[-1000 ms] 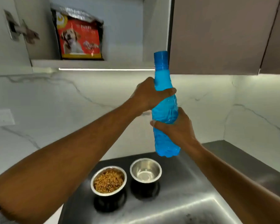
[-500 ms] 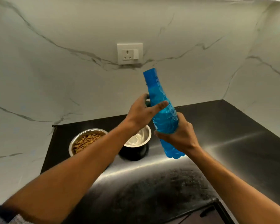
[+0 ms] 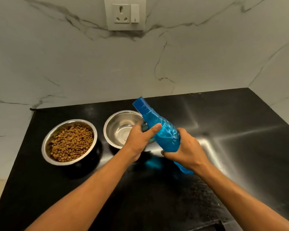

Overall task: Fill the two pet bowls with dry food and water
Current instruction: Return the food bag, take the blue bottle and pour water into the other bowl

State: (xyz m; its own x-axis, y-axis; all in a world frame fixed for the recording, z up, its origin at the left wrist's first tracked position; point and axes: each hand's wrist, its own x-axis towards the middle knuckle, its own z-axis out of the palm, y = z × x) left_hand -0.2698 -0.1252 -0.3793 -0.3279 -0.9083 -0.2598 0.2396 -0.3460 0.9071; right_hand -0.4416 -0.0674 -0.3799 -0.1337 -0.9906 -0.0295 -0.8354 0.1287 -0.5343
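Glossy black surface (image 3: 240,124) set into a corner of pale marble wall (image 3: 57,64), grey veins running across both faces. White socket plate (image 3: 125,13) with one switch mounted high on the back wall, above the far edge. Streaks of reflected light spread over the right half. Darker recessed edge (image 3: 207,226) at the near right corner.

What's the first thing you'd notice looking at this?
The bright blue bottle, tilted over the black counter and held by both the left hand and the right hand. Just left of it sit two shiny steel bowls: the bowl of brown kibble and, beside it, the empty bowl.
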